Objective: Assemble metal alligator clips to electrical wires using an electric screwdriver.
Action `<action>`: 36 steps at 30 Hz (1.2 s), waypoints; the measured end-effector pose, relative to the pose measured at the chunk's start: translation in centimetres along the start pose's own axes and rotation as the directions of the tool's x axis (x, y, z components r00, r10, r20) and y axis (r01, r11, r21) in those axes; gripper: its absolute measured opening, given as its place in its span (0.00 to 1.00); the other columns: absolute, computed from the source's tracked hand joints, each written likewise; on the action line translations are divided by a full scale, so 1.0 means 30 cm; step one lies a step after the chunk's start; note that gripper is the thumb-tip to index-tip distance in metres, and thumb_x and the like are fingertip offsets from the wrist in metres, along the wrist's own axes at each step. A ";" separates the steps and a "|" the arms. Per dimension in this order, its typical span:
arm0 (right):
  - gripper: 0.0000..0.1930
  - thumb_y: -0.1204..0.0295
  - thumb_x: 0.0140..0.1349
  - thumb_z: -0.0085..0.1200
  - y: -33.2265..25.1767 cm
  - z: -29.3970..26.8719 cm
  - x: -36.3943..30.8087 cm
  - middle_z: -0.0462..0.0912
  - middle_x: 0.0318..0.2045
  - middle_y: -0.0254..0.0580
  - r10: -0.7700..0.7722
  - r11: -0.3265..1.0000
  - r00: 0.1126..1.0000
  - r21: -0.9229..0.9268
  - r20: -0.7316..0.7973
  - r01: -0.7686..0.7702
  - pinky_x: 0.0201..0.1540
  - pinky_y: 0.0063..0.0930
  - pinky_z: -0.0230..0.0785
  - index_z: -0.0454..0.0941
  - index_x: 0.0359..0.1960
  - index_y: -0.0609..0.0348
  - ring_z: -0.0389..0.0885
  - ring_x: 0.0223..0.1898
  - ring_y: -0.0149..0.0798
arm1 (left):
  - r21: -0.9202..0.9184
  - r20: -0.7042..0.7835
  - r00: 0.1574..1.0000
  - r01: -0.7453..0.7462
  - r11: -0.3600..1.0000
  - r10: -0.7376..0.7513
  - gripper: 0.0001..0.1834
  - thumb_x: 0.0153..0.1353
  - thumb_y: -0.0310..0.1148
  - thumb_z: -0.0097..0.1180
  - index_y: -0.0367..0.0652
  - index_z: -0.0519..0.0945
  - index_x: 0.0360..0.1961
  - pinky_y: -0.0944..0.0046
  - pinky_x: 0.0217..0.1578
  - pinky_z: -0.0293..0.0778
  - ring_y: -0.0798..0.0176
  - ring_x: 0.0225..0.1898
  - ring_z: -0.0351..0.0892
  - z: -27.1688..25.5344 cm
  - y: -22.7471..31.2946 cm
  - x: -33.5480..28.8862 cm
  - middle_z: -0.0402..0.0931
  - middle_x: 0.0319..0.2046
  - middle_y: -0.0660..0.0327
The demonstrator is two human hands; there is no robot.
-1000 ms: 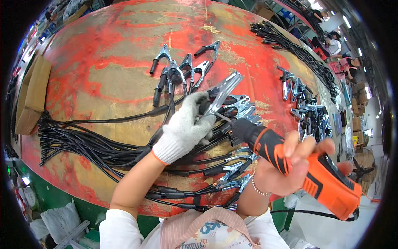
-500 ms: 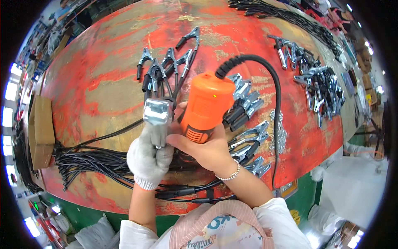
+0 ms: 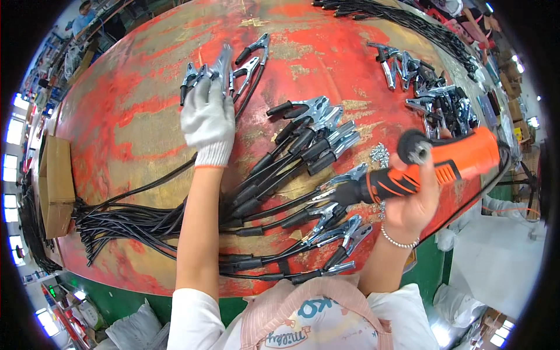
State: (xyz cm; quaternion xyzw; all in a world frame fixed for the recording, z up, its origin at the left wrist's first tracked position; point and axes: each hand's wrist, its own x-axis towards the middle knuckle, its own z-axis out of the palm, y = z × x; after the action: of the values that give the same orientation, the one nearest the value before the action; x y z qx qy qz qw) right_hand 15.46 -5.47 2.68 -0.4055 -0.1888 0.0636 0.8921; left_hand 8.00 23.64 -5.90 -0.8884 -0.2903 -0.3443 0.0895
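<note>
Nearest the wearer, a bundle of black cables (image 3: 134,224) fans across the near edge of the red worktable (image 3: 146,116), each cable ending in a metal clamp with a black grip. Right of the bundle, the bare right hand (image 3: 411,201) is clenched around the handle of an orange power screwdriver (image 3: 431,169) — the tool lies roughly level, its dark nose pointing left toward the cable ends, its cord (image 3: 501,175) trailing off past the table's right edge. A beaded bracelet (image 3: 399,240) circles that wrist. A small heap of screws (image 3: 379,154) lies on the table just left of the tool's body. Beyond the bundle, a row of finished clamps (image 3: 318,131) lies side by side near the table's middle. Farther still, the left hand (image 3: 208,119), in a white knit glove, reaches over the cables and grasps one clamp (image 3: 221,64) by its jaw end, laying it among a small cluster of clamps (image 3: 195,76) with black handles. Left of the bundle, a cardboard box (image 3: 55,184) sits at the table's edge. At the table's far right, another pile of clamps (image 3: 429,87) rests beside a long heap of black cables (image 3: 408,26).
</note>
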 end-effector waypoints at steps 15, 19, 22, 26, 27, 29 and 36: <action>0.27 0.75 0.60 0.50 -0.135 -0.291 -0.024 0.72 0.36 0.38 -0.031 0.998 0.977 -0.057 -0.211 0.019 0.36 0.27 0.67 0.57 0.61 0.54 0.71 0.33 0.31 | -0.246 0.658 0.740 0.037 0.968 0.139 0.19 0.46 0.40 0.62 0.47 0.80 0.41 0.55 0.43 0.71 0.50 0.39 0.76 -0.113 0.321 -0.190 0.77 0.35 0.52; 0.26 0.75 0.60 0.50 -0.163 -0.319 -0.033 0.73 0.36 0.38 -0.019 1.000 0.980 0.001 -0.198 0.020 0.36 0.26 0.67 0.58 0.60 0.55 0.71 0.33 0.29 | -0.189 0.747 0.657 0.360 0.914 -0.104 0.22 0.44 0.38 0.63 0.50 0.80 0.44 0.56 0.45 0.71 0.52 0.42 0.76 -0.078 0.373 -0.188 0.78 0.38 0.52; 0.25 0.76 0.59 0.51 -0.176 -0.338 -0.040 0.73 0.36 0.37 -0.021 0.999 0.972 0.019 -0.236 0.026 0.35 0.25 0.67 0.59 0.59 0.56 0.71 0.34 0.29 | -0.266 0.737 0.675 0.341 0.902 -0.038 0.21 0.45 0.35 0.61 0.52 0.80 0.44 0.57 0.43 0.72 0.51 0.41 0.78 -0.020 0.337 -0.214 0.78 0.37 0.51; 0.21 0.76 0.59 0.50 -0.176 -0.352 -0.051 0.73 0.36 0.36 0.007 1.000 0.963 0.030 -0.270 0.001 0.35 0.25 0.67 0.63 0.55 0.58 0.71 0.35 0.28 | -0.276 0.752 0.659 0.277 0.920 0.027 0.22 0.46 0.37 0.58 0.48 0.77 0.46 0.53 0.46 0.70 0.50 0.45 0.73 -0.039 0.342 -0.201 0.77 0.37 0.53; 0.20 0.77 0.60 0.50 -0.177 -0.352 -0.051 0.73 0.36 0.36 0.004 1.000 0.963 0.023 -0.268 0.002 0.36 0.25 0.67 0.64 0.54 0.59 0.71 0.35 0.28 | -0.282 0.688 0.723 0.191 0.940 0.060 0.21 0.46 0.36 0.58 0.47 0.77 0.45 0.53 0.45 0.70 0.50 0.45 0.74 -0.055 0.355 -0.197 0.77 0.37 0.52; 0.27 0.80 0.56 0.53 -0.178 -0.366 -0.058 0.75 0.39 0.38 -0.005 0.997 0.967 0.076 -0.254 0.025 0.42 0.26 0.69 0.60 0.58 0.57 0.74 0.39 0.30 | -0.271 0.546 0.826 0.016 0.962 0.140 0.19 0.47 0.35 0.56 0.46 0.77 0.44 0.53 0.44 0.71 0.49 0.43 0.75 -0.089 0.377 -0.194 0.77 0.37 0.51; 0.32 0.81 0.54 0.55 -0.170 -0.372 -0.047 0.75 0.41 0.39 0.010 0.997 0.966 0.081 -0.259 0.012 0.48 0.29 0.70 0.57 0.60 0.57 0.75 0.42 0.31 | -0.380 0.764 0.642 0.371 0.847 0.062 0.20 0.54 0.31 0.49 0.38 0.70 0.50 0.56 0.45 0.70 0.49 0.41 0.78 -0.055 0.329 -0.185 0.77 0.38 0.47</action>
State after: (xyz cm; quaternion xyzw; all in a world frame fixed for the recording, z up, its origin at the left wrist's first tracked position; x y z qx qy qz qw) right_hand 18.29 -17.02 -0.61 -0.3733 -0.0680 0.0173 0.9251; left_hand 9.48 12.47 -7.96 -0.9107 -0.2780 -0.0154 -0.3053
